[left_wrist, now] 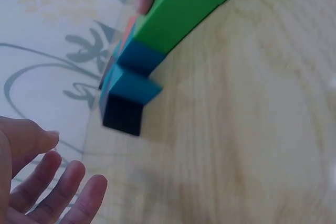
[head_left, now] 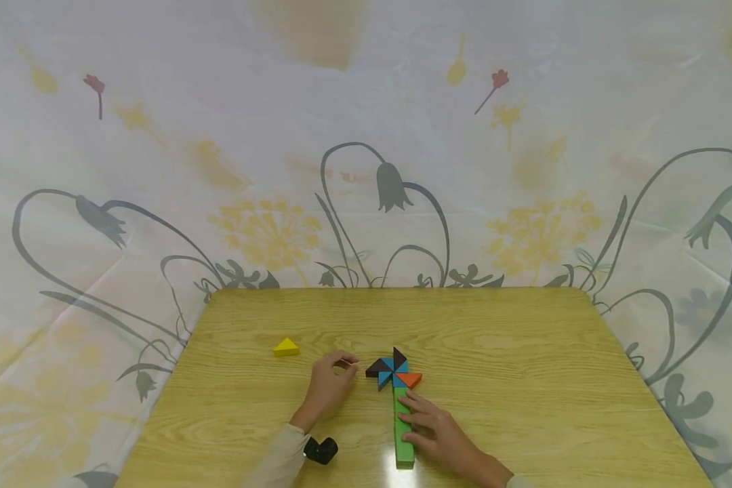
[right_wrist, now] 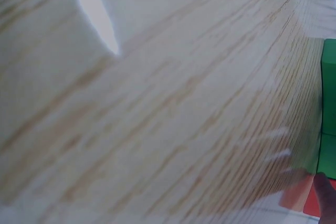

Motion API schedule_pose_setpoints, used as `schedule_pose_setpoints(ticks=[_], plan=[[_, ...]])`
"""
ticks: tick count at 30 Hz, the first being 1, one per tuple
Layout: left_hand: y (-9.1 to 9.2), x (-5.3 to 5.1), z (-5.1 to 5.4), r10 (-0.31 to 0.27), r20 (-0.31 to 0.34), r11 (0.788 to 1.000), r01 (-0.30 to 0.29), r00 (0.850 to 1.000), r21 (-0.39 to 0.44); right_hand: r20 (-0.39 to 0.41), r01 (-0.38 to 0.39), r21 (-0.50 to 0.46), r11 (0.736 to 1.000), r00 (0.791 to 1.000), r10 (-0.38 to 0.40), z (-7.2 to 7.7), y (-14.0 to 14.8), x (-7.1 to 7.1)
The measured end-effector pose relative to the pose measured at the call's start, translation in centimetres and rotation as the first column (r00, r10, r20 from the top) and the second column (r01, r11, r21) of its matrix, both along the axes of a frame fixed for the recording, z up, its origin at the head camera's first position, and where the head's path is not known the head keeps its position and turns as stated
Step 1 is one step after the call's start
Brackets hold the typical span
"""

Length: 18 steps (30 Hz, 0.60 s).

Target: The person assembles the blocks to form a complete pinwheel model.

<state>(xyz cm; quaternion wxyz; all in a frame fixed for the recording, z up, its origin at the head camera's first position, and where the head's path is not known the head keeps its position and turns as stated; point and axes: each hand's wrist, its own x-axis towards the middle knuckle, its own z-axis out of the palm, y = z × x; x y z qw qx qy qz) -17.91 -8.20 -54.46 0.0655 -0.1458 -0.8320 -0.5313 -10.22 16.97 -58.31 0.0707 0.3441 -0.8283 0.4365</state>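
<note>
On the wooden table, blue (head_left: 401,367), dark (head_left: 376,368) and orange-red (head_left: 411,379) triangular blocks form a pinwheel shape. Green blocks (head_left: 404,451) run in a line from its underside toward me. My right hand (head_left: 442,437) lies along their right side, its extended fingers touching the green pieces. Left of the pinwheel hovers my left hand (head_left: 332,386), fingers loosely bent, holding nothing. In the left wrist view its fingers stand apart from the nearest dark block (left_wrist: 122,115). The right wrist view catches one finger (right_wrist: 326,195) by the red block (right_wrist: 313,203) and the green blocks (right_wrist: 329,103).
A yellow triangular block (head_left: 287,348) lies beyond my left hand, to the left. Beside my left sleeve is a small black device (head_left: 321,451). The table (head_left: 494,325) backs onto a flower-printed cloth (head_left: 524,149), which also hangs at both sides.
</note>
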Motion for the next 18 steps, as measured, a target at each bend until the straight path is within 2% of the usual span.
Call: schedule_pose_setpoints(ticks=[4,10,15,18], plan=[[-1.3,-1.0,0.6,0.023,-0.029,1.0,-0.024,0.999,-0.011,0.002,-0.001,0.004,1.0,1.0,0.001,-0.1,0.1,0.0],[-3.3,-2.0,1.6,0.029,-0.004,0.999,-0.029,1.0,-0.041,0.0,0.003,0.002,1.0,1.0,-0.003,-0.1,0.0,0.1],[-4.9,-2.9,2.1,0.041,-0.039,0.997,-0.043,0.998,-0.065,-0.005,0.001,0.0,1.0,1.0,-0.001,0.2,-0.2,0.2],[-5.7,-3.2,2.5,0.06,-0.037,0.995,-0.062,0.998,-0.071,-0.004,0.002,-0.006,1.0,1.0,-0.002,0.5,-0.2,0.3]])
